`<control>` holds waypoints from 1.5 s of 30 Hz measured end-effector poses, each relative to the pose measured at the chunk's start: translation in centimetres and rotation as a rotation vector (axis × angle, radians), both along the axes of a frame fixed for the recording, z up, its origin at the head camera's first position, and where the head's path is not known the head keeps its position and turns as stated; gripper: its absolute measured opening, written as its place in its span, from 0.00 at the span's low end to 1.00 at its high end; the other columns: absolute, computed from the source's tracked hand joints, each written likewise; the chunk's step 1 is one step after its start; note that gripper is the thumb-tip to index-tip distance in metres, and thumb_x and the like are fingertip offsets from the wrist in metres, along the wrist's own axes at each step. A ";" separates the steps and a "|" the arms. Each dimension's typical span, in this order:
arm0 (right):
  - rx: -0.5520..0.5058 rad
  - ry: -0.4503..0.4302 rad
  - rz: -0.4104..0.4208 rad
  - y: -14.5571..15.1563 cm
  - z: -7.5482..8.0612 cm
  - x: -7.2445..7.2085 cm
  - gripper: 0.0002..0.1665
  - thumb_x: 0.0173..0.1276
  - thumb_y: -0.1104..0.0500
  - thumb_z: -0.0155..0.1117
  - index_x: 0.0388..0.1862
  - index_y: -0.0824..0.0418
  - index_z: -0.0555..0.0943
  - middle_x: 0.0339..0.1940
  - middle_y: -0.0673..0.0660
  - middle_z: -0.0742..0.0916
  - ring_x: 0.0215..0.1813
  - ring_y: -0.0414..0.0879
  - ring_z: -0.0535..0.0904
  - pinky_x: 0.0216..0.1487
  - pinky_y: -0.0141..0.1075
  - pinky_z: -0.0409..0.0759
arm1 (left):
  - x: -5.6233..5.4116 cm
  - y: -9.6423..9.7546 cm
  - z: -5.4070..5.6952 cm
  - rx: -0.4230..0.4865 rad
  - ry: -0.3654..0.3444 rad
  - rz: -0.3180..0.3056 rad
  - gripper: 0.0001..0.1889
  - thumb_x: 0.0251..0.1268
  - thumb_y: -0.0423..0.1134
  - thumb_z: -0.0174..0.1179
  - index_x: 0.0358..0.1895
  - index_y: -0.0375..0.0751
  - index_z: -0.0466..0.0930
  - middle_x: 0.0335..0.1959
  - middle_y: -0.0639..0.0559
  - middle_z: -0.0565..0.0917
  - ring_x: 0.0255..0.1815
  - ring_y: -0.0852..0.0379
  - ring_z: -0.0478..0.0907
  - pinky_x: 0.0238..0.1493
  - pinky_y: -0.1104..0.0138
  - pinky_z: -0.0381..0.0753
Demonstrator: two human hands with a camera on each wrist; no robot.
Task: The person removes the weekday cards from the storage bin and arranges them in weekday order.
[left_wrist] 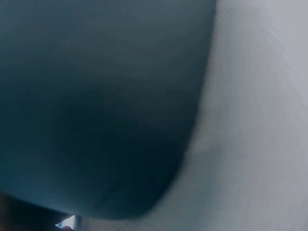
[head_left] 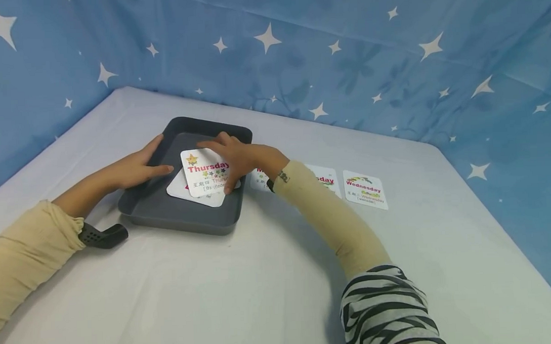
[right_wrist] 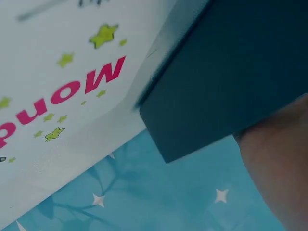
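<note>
A dark grey rectangular tray (head_left: 186,223) stands on the white table, left of centre in the head view. My left hand (head_left: 131,169) grips its left wall, thumb over the rim and fingers along the outside. Inside the tray, my right hand (head_left: 236,155) holds a white Thursday card (head_left: 206,177) by its edges, thumb at the lower right and fingers at the top. Under it shows part of another card (head_left: 178,188), its word mostly covered. The left wrist view has only the blurred tray wall (left_wrist: 106,120) and tablecloth.
To the tray's right, a row of cards lies on the table: a Monday card (right_wrist: 72,91), partly behind my right wrist in the head view, a half-hidden card ending in "day" (head_left: 328,180), and a Wednesday card (head_left: 365,190). A blue star-patterned cloth (head_left: 299,55) hangs behind the table.
</note>
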State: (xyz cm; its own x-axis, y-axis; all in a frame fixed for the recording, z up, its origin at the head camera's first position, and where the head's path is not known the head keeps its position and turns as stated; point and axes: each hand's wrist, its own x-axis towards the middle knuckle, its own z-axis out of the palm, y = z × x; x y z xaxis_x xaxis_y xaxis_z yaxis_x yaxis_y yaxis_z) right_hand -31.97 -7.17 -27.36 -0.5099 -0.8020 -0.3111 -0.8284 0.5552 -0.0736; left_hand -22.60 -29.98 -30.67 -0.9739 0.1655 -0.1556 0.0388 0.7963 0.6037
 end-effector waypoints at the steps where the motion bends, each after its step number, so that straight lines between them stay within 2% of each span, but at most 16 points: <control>1: -0.030 0.017 0.002 0.3 -0.1 0.4 0.69 0.39 0.38 0.74 0.73 0.41 0.40 0.63 0.53 0.58 0.60 0.45 0.57 0.61 0.37 0.64 | 0.0 0.0 0.0 -0.002 -0.001 0.001 0.48 0.65 0.53 0.48 0.70 0.38 0.20 0.70 0.29 0.30 0.69 0.27 0.36 0.64 0.37 0.42; 4: -0.072 0.107 0.024 0.8 -0.3 1.5 0.66 0.42 0.37 0.73 0.73 0.41 0.42 0.66 0.53 0.57 0.61 0.46 0.56 0.62 0.37 0.63 | 0.2 -0.1 -0.1 -0.002 -0.001 0.003 0.48 0.65 0.52 0.48 0.70 0.38 0.20 0.71 0.29 0.31 0.69 0.27 0.36 0.64 0.37 0.42; 7: -0.060 0.194 0.038 1.2 -0.6 2.3 0.62 0.46 0.35 0.68 0.74 0.41 0.43 0.68 0.53 0.55 0.61 0.47 0.54 0.63 0.37 0.60 | 0.3 -0.3 -0.1 0.002 0.009 -0.002 0.48 0.65 0.52 0.48 0.70 0.38 0.20 0.71 0.29 0.31 0.70 0.28 0.35 0.64 0.37 0.42; 12: -0.081 0.252 0.015 1.8 -1.1 2.6 0.60 0.49 0.36 0.66 0.74 0.44 0.44 0.70 0.53 0.52 0.62 0.47 0.53 0.64 0.37 0.56 | 0.1 0.0 -0.2 -0.002 0.004 0.003 0.48 0.65 0.53 0.48 0.70 0.38 0.20 0.71 0.30 0.31 0.70 0.28 0.35 0.64 0.37 0.42; 15: -0.115 0.259 0.018 2.1 -1.1 2.5 0.60 0.49 0.36 0.66 0.74 0.46 0.43 0.71 0.53 0.51 0.63 0.48 0.53 0.65 0.37 0.55 | -0.1 0.2 -0.1 -0.012 -0.001 0.009 0.48 0.65 0.53 0.48 0.70 0.38 0.20 0.71 0.30 0.31 0.70 0.29 0.35 0.65 0.37 0.42; 22: -0.170 0.209 0.065 2.5 -0.9 2.5 0.66 0.46 0.34 0.68 0.74 0.58 0.44 0.71 0.58 0.51 0.64 0.50 0.51 0.67 0.40 0.52 | -0.1 0.2 0.0 -0.029 0.008 -0.001 0.48 0.65 0.52 0.48 0.70 0.37 0.20 0.71 0.29 0.31 0.70 0.28 0.36 0.64 0.37 0.44; 26: -0.192 0.219 0.068 2.6 -1.0 2.5 0.65 0.46 0.35 0.68 0.74 0.59 0.44 0.71 0.59 0.52 0.64 0.50 0.52 0.67 0.40 0.54 | -0.1 0.2 -0.1 -0.022 0.005 -0.004 0.48 0.65 0.52 0.48 0.70 0.37 0.20 0.71 0.29 0.31 0.70 0.29 0.36 0.64 0.37 0.43; 32: -0.304 0.249 0.008 3.3 -0.7 2.6 0.64 0.47 0.37 0.67 0.74 0.56 0.43 0.71 0.58 0.53 0.65 0.50 0.53 0.67 0.41 0.54 | -0.1 0.3 -0.1 -0.011 0.003 -0.003 0.48 0.65 0.52 0.48 0.70 0.39 0.20 0.71 0.30 0.31 0.70 0.29 0.35 0.64 0.37 0.42; 37: -0.431 0.272 -0.033 4.9 0.3 2.6 0.61 0.46 0.39 0.69 0.74 0.55 0.48 0.71 0.58 0.54 0.63 0.49 0.54 0.64 0.41 0.57 | 0.0 0.1 -0.1 0.000 0.011 0.000 0.48 0.65 0.52 0.49 0.70 0.40 0.20 0.71 0.31 0.31 0.70 0.29 0.34 0.65 0.37 0.42; 42: -0.481 0.295 -0.089 8.3 0.2 2.6 0.59 0.46 0.40 0.71 0.73 0.51 0.52 0.72 0.57 0.54 0.67 0.50 0.53 0.66 0.43 0.60 | 0.0 0.1 -0.2 0.011 0.007 -0.004 0.48 0.65 0.52 0.49 0.70 0.40 0.20 0.71 0.31 0.30 0.70 0.29 0.33 0.64 0.37 0.41; 45: -0.506 0.272 -0.176 10.9 -0.1 2.6 0.58 0.45 0.42 0.72 0.72 0.49 0.53 0.72 0.55 0.54 0.68 0.51 0.54 0.66 0.43 0.64 | 0.0 0.2 -0.1 0.007 0.017 -0.013 0.48 0.65 0.51 0.49 0.70 0.39 0.20 0.71 0.30 0.31 0.70 0.29 0.34 0.64 0.37 0.41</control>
State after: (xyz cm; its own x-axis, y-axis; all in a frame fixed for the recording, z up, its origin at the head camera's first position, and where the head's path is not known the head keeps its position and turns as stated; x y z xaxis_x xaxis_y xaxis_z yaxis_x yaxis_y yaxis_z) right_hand -29.38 3.76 -27.49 -0.6564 -0.7128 0.2473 -0.7533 0.6371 -0.1630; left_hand -22.59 -29.82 -30.73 -0.9740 0.1795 -0.1380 0.0596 0.7915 0.6083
